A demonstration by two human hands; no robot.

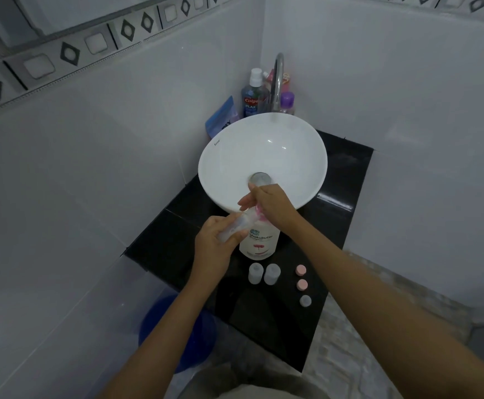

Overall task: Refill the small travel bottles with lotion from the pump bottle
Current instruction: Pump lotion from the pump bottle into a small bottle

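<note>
Here, black counter [264, 326], white basin [235, 156], tiled wall corner [264, 38].

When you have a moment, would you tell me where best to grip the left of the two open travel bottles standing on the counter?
Take the left bottle around its cylindrical side wall from above. It stands upright, uncapped and almost touching its neighbour, so pinch front to back, keeping clear of the open neck.
</note>
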